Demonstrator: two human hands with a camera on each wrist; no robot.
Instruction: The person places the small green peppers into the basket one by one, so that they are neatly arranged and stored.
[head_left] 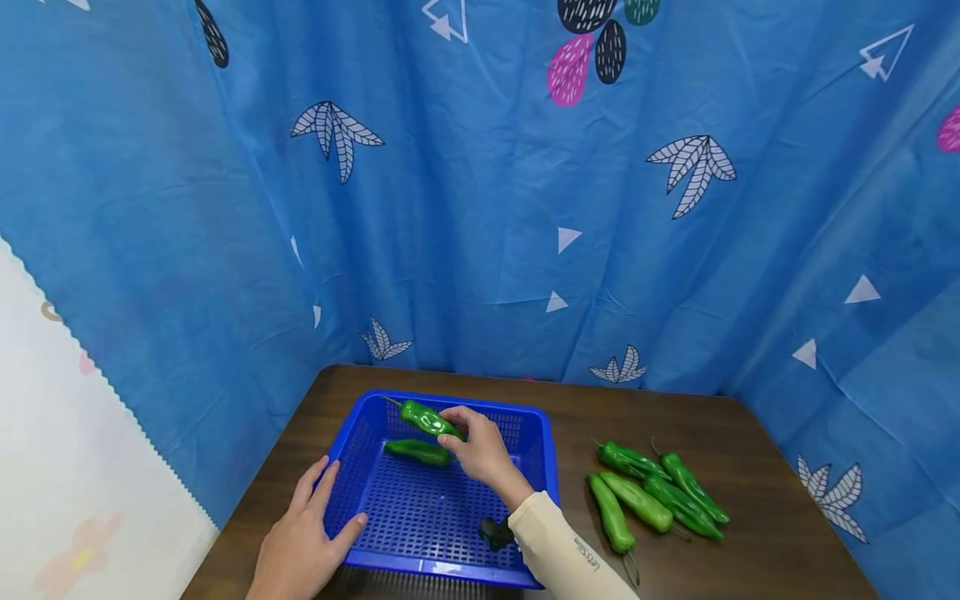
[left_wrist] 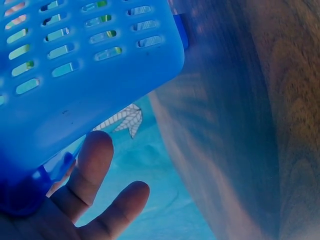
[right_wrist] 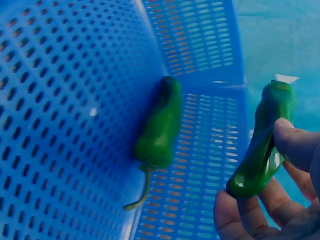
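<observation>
My right hand (head_left: 483, 450) pinches a glossy green pepper (head_left: 426, 417) between thumb and fingers, above the far part of a blue plastic basket (head_left: 442, 568). In the right wrist view, the held pepper (right_wrist: 262, 142) appears beside the basket's perforated wall (right_wrist: 210, 145). A second green pepper (head_left: 417, 452) lies inside the basket near its far side, its curved stem visible in the right wrist view. At the basket's near-left corner rests my left hand (head_left: 302, 533), fingers extended along the outside and thumb over the rim. Two of its fingers (left_wrist: 95, 165) show in the left wrist view.
Several green peppers (head_left: 656, 492) lie grouped on the brown wooden table (head_left: 787, 542), right of the basket. A blue patterned curtain (head_left: 487, 208) hangs behind the table. A dark wrist camera (head_left: 493, 533) on the right arm covers part of the basket's floor.
</observation>
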